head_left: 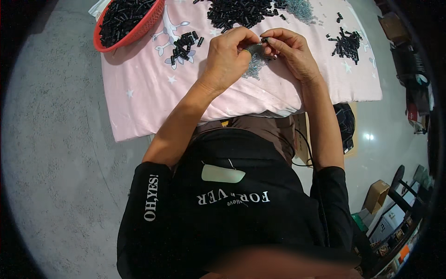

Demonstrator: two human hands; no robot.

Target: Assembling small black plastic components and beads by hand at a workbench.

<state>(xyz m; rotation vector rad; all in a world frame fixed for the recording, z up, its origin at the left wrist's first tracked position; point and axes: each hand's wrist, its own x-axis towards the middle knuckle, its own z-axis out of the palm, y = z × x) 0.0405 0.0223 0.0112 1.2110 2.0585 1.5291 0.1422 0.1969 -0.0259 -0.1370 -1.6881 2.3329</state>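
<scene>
The right hand (290,51) is nearly closed, a small black piece (265,40) pinched at the thumb and fingertips. The left hand (227,58) is half curled just beside that piece; whether anything is gripped in it cannot be told. A near pile of clear bits (253,69) is spread below and between both hands. Left of the left hand, a small black cluster (184,45) is laid out; farther left, a red basket (153,24) is filled with black pieces. Ahead of the hands, a big black heap (237,13) is seen, with a far pile of clear bits (302,10) ahead of the right hand. Well right of it, a black group (347,45) is set apart on the pink cloth (158,107).

Progress: likely midway, one piece being handled, plenty left loose; finished and unfinished groups cannot be told apart for sure. Count: one piece pinched, one basket, three black groups on the cloth, two clear piles; single pieces are too many to be counted.
</scene>
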